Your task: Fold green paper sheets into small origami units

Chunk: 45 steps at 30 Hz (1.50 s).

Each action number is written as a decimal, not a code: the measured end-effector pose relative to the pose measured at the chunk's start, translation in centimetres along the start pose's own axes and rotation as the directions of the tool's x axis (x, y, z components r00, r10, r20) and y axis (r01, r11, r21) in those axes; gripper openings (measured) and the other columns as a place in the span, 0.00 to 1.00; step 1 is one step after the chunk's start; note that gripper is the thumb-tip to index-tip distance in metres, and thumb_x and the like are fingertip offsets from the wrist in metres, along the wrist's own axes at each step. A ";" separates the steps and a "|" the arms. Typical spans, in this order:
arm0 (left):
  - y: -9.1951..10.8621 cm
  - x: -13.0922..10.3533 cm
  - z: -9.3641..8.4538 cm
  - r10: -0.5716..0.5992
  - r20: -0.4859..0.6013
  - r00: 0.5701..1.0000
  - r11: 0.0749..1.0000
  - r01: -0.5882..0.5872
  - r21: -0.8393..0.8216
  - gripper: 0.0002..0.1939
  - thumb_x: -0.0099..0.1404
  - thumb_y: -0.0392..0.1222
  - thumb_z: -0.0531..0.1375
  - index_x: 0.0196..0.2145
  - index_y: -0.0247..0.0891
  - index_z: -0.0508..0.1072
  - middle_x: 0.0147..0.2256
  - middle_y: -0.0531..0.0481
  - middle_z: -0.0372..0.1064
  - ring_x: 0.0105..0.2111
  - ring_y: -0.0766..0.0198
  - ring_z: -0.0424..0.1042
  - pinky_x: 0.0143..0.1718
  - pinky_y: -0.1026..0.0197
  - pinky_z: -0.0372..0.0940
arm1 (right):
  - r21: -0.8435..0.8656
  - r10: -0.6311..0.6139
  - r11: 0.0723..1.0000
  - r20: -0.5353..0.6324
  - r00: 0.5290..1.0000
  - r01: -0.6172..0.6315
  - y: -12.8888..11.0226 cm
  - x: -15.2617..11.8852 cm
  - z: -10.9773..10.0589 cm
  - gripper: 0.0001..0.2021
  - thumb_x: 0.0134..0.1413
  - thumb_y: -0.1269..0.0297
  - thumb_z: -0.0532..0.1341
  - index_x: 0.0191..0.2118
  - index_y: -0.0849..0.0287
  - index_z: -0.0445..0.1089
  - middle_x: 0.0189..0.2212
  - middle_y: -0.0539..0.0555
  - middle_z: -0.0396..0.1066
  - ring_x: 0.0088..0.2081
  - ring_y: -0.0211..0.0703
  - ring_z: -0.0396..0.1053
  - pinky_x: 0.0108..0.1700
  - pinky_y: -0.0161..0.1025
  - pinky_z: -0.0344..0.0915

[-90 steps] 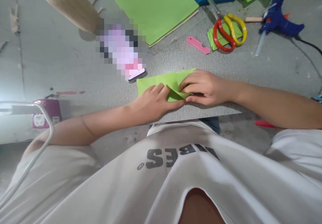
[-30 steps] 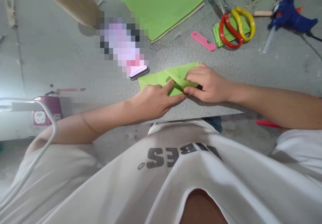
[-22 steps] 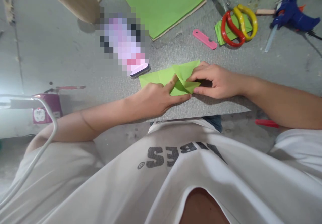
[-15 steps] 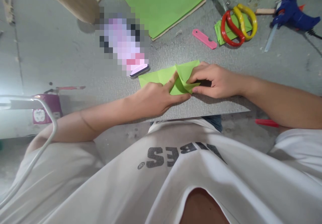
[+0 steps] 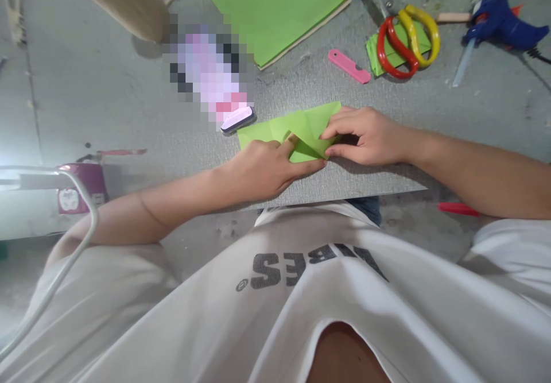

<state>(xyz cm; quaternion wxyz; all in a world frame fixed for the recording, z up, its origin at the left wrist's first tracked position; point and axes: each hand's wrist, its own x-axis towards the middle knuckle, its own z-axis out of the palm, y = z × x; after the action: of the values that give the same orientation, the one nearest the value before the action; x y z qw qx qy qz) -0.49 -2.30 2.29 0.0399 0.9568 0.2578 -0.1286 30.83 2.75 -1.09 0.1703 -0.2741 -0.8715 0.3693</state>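
A creased, partly folded green paper point(image 5: 301, 123) lies on the grey table in front of my body. Across its lower left part rests my left hand point(image 5: 269, 166), its index finger and another finger spread apart and pressing on the paper. My right hand point(image 5: 368, 137) pinches the paper's right end between thumb and fingers. Between the two hands a flap stands slightly raised, with a darker fold beneath it. The lower left of the paper is hidden under my left hand.
Beyond the paper lie a phone with a blurred screen point(image 5: 210, 73), a pink cutter point(image 5: 348, 66), red and yellow scissors point(image 5: 398, 55) on green pieces, a stack of green sheets point(image 5: 275, 10), a blue glue gun point(image 5: 499, 18) and a wooden cylinder point(image 5: 124, 4). A white cable curves at the left.
The raised flap of the green paper has come down lower and flatter. My left index finger has drawn back a little toward me, while my right hand has barely moved.
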 end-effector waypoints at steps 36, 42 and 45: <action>-0.1 -1.3 3.6 -0.191 -0.393 0.900 0.971 0.114 -0.210 0.28 0.90 0.54 0.59 0.77 0.40 0.79 0.69 0.29 0.83 0.64 0.31 0.81 0.61 0.32 0.81 | -0.161 0.263 0.944 -0.161 0.951 -0.288 -0.8 1.0 1.4 0.25 0.71 0.42 0.77 0.63 0.51 0.88 0.54 0.61 0.89 0.62 0.70 0.77 0.71 0.68 0.58; -0.6 -1.1 3.8 -0.190 -0.315 0.930 0.972 0.132 -0.196 0.34 0.91 0.61 0.56 0.84 0.42 0.73 0.82 0.27 0.73 0.70 0.26 0.75 0.63 0.29 0.77 | -0.203 0.276 0.930 -0.166 0.947 -0.307 -1.1 0.9 1.2 0.20 0.74 0.42 0.75 0.61 0.45 0.88 0.53 0.59 0.88 0.62 0.72 0.75 0.67 0.67 0.60; -1.3 -0.8 4.1 -0.173 -0.287 0.942 0.974 0.120 -0.193 0.38 0.91 0.68 0.54 0.84 0.44 0.72 0.85 0.28 0.68 0.68 0.27 0.74 0.63 0.29 0.75 | -0.233 0.265 0.926 -0.157 0.951 -0.297 -1.2 0.9 1.3 0.22 0.76 0.42 0.73 0.65 0.46 0.88 0.53 0.59 0.86 0.62 0.71 0.74 0.67 0.66 0.58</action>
<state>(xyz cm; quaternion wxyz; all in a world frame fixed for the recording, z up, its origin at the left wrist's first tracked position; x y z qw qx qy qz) -2.74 -2.15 -1.41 0.0732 0.9361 0.3418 0.0395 29.07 1.86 -0.96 0.1323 -0.4379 -0.8510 0.2579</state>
